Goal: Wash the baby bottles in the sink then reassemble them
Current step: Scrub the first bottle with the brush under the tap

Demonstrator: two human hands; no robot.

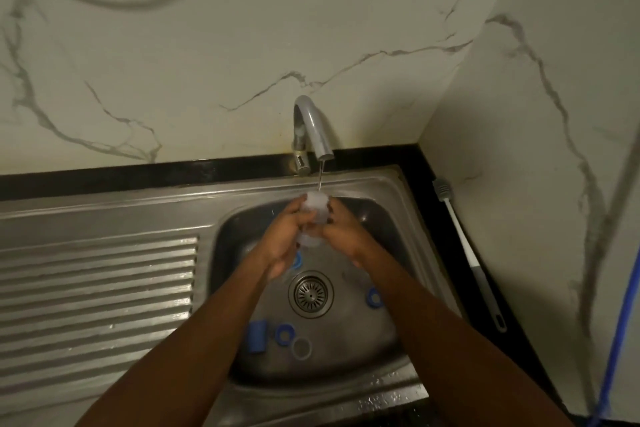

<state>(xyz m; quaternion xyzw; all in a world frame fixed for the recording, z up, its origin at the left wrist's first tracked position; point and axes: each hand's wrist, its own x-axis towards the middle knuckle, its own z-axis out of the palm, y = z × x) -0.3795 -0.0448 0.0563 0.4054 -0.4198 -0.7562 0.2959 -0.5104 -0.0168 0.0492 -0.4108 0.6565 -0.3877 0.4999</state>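
Observation:
A clear baby bottle (316, 215) is held under the running stream from the grey tap (313, 128), over the steel sink (388, 191). My left hand (285, 239) grips its left side and my right hand (343, 236) grips its right side. On the sink floor lie a blue cap (257, 336), a blue screw ring (284, 334), a clear round piece (302, 347) and another blue ring (374, 296) at the right. A further blue ring (298, 258) peeks out below my left hand.
The drain strainer (311, 294) sits in the middle of the basin. A ribbed draining board (97, 295) lies to the left. A white-handled bottle brush (467, 250) rests on the black counter strip at the right. Marble walls close the corner.

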